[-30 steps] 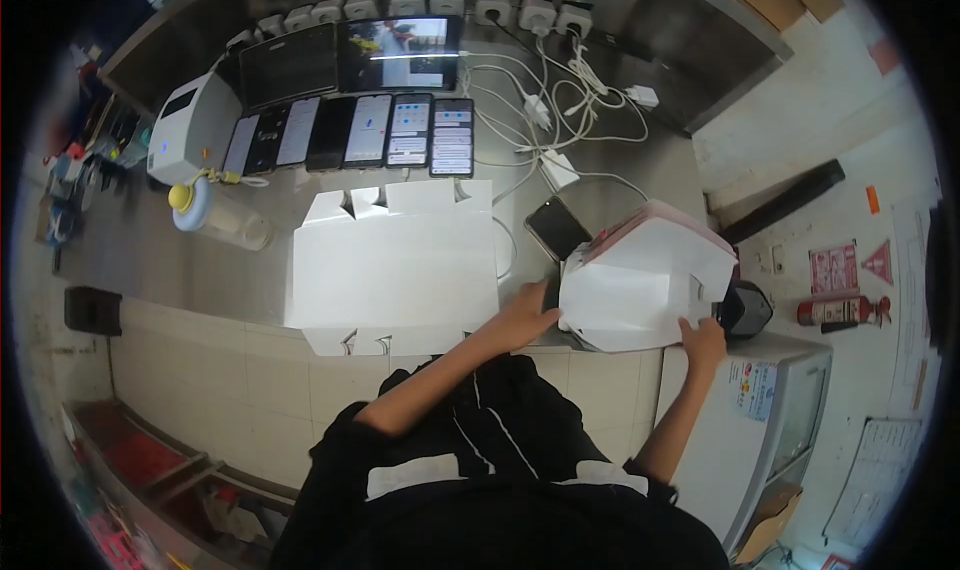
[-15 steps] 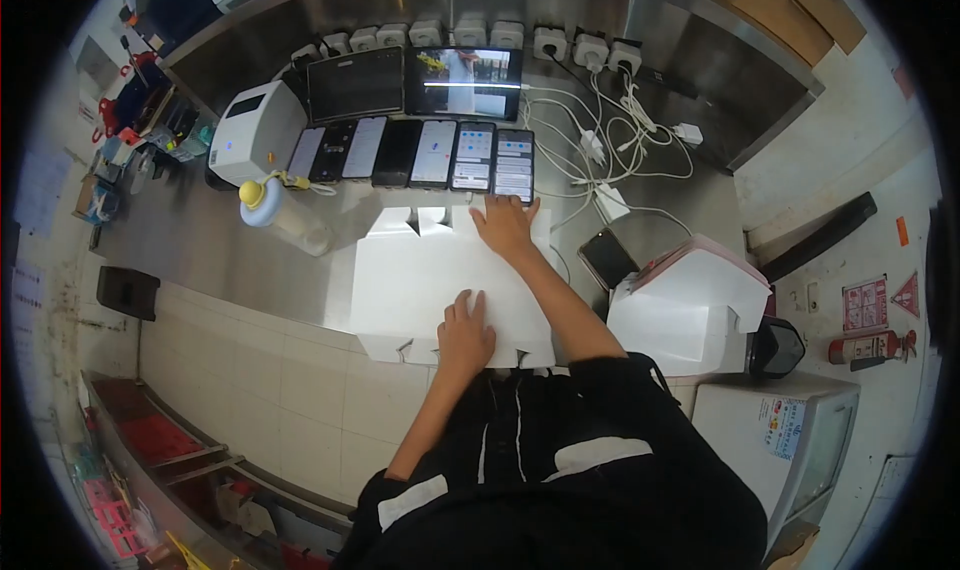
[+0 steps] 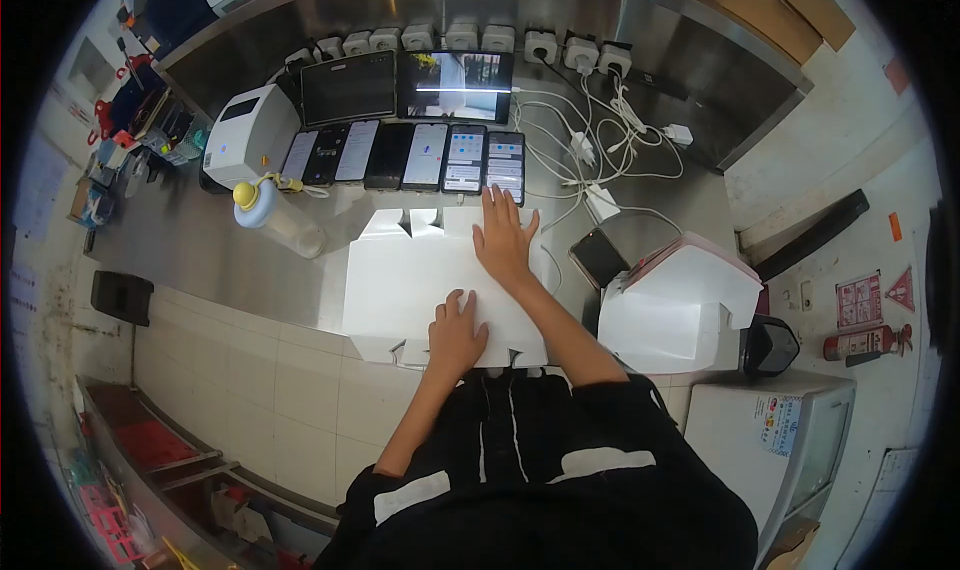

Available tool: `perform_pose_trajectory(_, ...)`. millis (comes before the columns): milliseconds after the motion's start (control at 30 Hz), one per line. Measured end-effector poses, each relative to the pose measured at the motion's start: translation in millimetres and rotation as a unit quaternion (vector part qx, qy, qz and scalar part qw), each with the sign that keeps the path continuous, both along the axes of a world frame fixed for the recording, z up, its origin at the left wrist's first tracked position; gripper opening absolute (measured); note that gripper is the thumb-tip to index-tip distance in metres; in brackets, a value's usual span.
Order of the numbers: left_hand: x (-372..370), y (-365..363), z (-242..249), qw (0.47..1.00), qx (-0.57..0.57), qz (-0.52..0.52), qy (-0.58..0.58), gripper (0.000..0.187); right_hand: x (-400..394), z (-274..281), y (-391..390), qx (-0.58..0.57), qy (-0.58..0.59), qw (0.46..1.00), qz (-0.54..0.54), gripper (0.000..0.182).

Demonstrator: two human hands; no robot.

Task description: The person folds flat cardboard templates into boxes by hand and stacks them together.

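A flat white cardboard box blank [image 3: 395,285] with cut tabs lies at the front of the steel counter. My left hand [image 3: 457,337] rests palm down near its front edge, fingers spread. Farther back, my right hand [image 3: 505,242] is laid over the blank's right rear part, its fingers stretched forward. Those fingertips overlap the lower end of the rightmost phone [image 3: 506,160] in this view. Neither hand grips anything. Right of the hands, a folded white box [image 3: 650,330] stands with its lid up, and a dark phone [image 3: 599,257] lies beside it.
Several phones [image 3: 425,156] line the counter behind the blank, with two tablets [image 3: 349,88] propped behind them. A white label printer [image 3: 250,135] and a yellow-capped bottle [image 3: 280,222] stand at left. White charging cables [image 3: 560,170] tangle at the back right.
My right hand's fingers have straightened and now reach forward over the phone's lower end. My left hand stays on the blank. The whole view has shifted slightly.
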State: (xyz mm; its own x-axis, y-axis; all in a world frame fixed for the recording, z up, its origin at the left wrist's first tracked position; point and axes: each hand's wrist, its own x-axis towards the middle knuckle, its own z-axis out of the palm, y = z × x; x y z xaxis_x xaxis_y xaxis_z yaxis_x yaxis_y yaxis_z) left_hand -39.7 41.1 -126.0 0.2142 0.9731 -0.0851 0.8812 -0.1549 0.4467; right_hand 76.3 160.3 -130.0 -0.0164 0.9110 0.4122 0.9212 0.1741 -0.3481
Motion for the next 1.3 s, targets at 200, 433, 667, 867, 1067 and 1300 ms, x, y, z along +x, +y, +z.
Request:
perform_pose_trajectory(200,3.8,-4.7,-5.0,0.999,0.027,-0.007,0.040,0.063,5.9,-13.8,-12.3,0.017,-0.106,0.994,0.015,0.054)
perform_pose_trajectory(433,6.8,-6.5,-2.4,0.998,0.013,-0.005,0.057,0.068,4.6,-23.9,-24.4,-0.020,-0.086,0.995,0.046,0.055)
perform_pose_trajectory(667,6.6,-8.1,-2.5,0.998,0.013,-0.007,0.058,0.069,2.5,-9.3,-9.7,-0.046,-0.078,0.996,-0.016,0.059)
perform_pose_trajectory(867,8.3,-9.6,-4.6,0.997,0.021,-0.009,0.068,0.072,3.6,-10.3,-24.8,0.017,-0.133,0.991,-0.017,0.056)
perform_pose_trajectory(1067,11.4,-8.7,-0.4,0.997,0.010,-0.006,0.079,0.072,15.2,-5.1,-18.2,0.020,-0.071,0.996,0.057,0.027)
perform_pose_trajectory(1300,6.8,28.3,-4.5,0.718,-0.267,0.198,-0.612,0.061,29.0,-0.1,-34.8,0.112,-0.027,0.987,0.113,0.018)
